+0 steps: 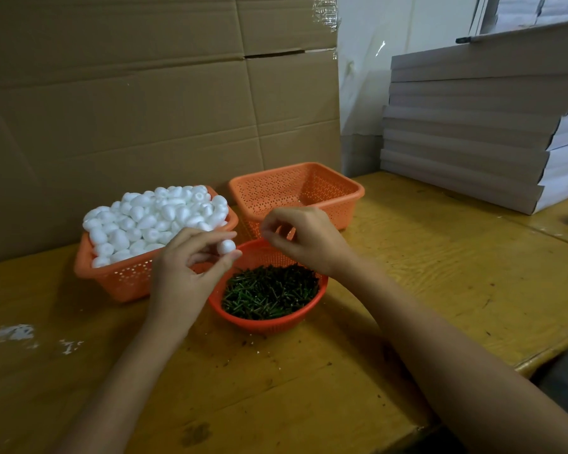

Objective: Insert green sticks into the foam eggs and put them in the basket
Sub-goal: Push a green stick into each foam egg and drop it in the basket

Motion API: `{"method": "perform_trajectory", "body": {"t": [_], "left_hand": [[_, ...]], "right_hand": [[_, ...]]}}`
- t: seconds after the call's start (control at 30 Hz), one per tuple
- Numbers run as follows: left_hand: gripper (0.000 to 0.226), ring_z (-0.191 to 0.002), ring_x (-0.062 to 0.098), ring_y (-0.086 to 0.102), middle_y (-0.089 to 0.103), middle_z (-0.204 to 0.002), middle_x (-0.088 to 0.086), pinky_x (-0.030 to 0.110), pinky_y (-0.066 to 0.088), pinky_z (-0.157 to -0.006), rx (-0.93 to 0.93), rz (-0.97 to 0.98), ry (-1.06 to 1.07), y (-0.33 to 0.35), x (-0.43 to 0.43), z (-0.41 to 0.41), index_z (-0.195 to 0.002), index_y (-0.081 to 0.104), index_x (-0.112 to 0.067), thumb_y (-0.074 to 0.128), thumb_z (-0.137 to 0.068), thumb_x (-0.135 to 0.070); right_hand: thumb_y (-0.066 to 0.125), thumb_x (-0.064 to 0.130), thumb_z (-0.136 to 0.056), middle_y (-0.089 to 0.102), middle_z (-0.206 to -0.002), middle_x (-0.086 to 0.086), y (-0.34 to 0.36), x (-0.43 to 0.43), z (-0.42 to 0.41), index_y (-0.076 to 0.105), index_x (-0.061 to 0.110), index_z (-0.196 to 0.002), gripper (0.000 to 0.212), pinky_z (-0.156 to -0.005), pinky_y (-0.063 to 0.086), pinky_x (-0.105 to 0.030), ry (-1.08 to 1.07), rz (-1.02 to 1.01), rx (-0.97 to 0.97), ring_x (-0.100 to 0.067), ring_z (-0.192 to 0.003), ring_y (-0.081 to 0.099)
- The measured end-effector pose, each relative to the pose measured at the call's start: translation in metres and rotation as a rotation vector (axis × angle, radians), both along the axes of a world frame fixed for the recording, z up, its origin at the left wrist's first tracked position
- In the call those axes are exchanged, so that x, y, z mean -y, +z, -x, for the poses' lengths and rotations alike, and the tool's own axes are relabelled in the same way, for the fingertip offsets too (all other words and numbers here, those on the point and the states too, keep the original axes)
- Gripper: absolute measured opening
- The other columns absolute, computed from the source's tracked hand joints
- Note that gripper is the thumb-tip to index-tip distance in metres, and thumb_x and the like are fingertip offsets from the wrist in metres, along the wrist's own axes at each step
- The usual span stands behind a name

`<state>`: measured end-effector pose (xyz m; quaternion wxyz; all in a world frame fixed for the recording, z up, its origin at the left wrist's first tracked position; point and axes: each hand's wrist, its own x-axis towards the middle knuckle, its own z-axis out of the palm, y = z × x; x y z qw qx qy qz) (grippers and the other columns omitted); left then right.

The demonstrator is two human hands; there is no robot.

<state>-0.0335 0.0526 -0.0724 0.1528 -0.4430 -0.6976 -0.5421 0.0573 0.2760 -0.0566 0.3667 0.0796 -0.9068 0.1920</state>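
Observation:
My left hand (191,267) pinches one white foam egg (226,246) between thumb and fingertips, just above the near rim of the round orange bowl (276,324) of green sticks (269,291). My right hand (304,239) hovers over the bowl's far rim, a little right of the egg. Its fingers are curled and its thumb and forefinger pinch a thin green stick that they almost hide. The rectangular orange basket (348,183) behind the right hand looks empty. Another orange basket (125,278) at the left is heaped with foam eggs (154,217).
Everything stands on a yellow wooden table (440,273). A cardboard wall (145,109) rises right behind the baskets. A stack of flat grey boxes (473,126) fills the back right. White foam crumbs (14,332) lie at the left, and the table edge runs along the right front.

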Motion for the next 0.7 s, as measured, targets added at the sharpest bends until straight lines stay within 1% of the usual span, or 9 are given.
{"method": "perform_trajectory", "body": {"t": [0.1, 0.17, 0.2, 0.27, 0.4, 0.5, 0.63, 0.7], "left_hand": [[0.037, -0.097, 0.003, 0.075, 0.077, -0.106, -0.012, 0.014, 0.058, -0.083, 0.059, 0.012, -0.006, -0.0001, -0.0017, -0.0023, -0.122, 0.075, -0.027, 0.085, -0.087, -0.020], [0.034, -0.097, 0.003, 0.075, 0.078, -0.102, -0.013, 0.014, 0.058, -0.083, 0.112, -0.007, -0.015, 0.0001, -0.0025, -0.0038, -0.114, 0.071, -0.032, 0.086, -0.087, -0.016], [0.030, -0.097, 0.003, 0.076, 0.078, -0.102, -0.013, 0.016, 0.058, -0.083, 0.124, -0.014, -0.018, 0.0001, -0.0030, -0.0044, -0.109, 0.071, -0.031, 0.086, -0.087, -0.016], [0.025, -0.096, 0.005, 0.077, 0.079, -0.102, -0.013, 0.018, 0.060, -0.084, 0.146, -0.015, -0.038, -0.0006, -0.0037, -0.0052, -0.103, 0.073, -0.026, 0.087, -0.087, -0.013], [0.028, -0.097, 0.011, 0.080, 0.082, -0.105, -0.010, 0.025, 0.064, -0.085, 0.204, 0.015, -0.112, -0.0028, -0.0043, -0.0053, -0.102, 0.078, -0.020, 0.086, -0.084, 0.000], [0.028, -0.100, 0.014, 0.079, 0.081, -0.111, -0.007, 0.029, 0.064, -0.087, 0.198, 0.036, -0.164, -0.0051, -0.0055, -0.0048, -0.103, 0.078, -0.017, 0.083, -0.085, 0.005], [0.028, -0.096, 0.015, 0.080, 0.081, -0.105, -0.005, 0.027, 0.063, -0.085, 0.189, 0.074, -0.192, -0.0066, -0.0058, -0.0055, -0.104, 0.080, -0.017, 0.082, -0.087, 0.004], [0.029, -0.093, 0.018, 0.080, 0.081, -0.104, -0.003, 0.029, 0.064, -0.084, 0.196, 0.081, -0.197, -0.0066, -0.0061, -0.0054, -0.104, 0.080, -0.017, 0.081, -0.087, 0.007]], "right_hand": [[0.075, 0.036, -0.095, 0.074, -0.092, 0.010, 0.0027, 0.0048, -0.0005, 0.076, 0.019, -0.097, 0.017, -0.079, 0.056, -0.037, 0.089, -0.015, 0.209, -0.005, -0.085, 0.068], [0.077, 0.044, -0.092, 0.076, -0.097, 0.010, 0.0030, 0.0068, -0.0001, 0.078, 0.022, -0.100, 0.023, -0.084, 0.056, -0.036, 0.124, -0.056, 0.399, -0.004, -0.090, 0.069], [0.078, 0.045, -0.090, 0.076, -0.100, 0.012, 0.0027, 0.0069, 0.0000, 0.079, 0.024, -0.101, 0.024, -0.086, 0.056, -0.035, 0.136, -0.075, 0.476, -0.003, -0.093, 0.068], [0.082, 0.045, -0.087, 0.076, -0.103, 0.015, 0.0022, 0.0060, -0.0011, 0.081, 0.027, -0.103, 0.023, -0.087, 0.056, -0.031, 0.157, -0.081, 0.559, 0.000, -0.094, 0.068], [0.085, 0.037, -0.085, 0.077, -0.100, 0.017, 0.0021, 0.0065, -0.0019, 0.083, 0.028, -0.099, 0.017, -0.083, 0.053, -0.025, 0.195, -0.074, 0.566, 0.003, -0.090, 0.067], [0.085, 0.034, -0.086, 0.077, -0.097, 0.018, 0.0017, 0.0073, -0.0013, 0.083, 0.028, -0.097, 0.014, -0.079, 0.050, -0.021, 0.195, -0.070, 0.568, 0.003, -0.087, 0.066], [0.084, 0.029, -0.087, 0.078, -0.098, 0.016, 0.0028, 0.0072, -0.0024, 0.083, 0.026, -0.098, 0.011, -0.087, 0.055, -0.029, 0.220, -0.059, 0.572, 0.002, -0.092, 0.069], [0.084, 0.027, -0.087, 0.078, -0.100, 0.015, 0.0029, 0.0077, -0.0029, 0.082, 0.026, -0.101, 0.014, -0.091, 0.055, -0.033, 0.230, -0.040, 0.573, 0.002, -0.096, 0.070]]}}
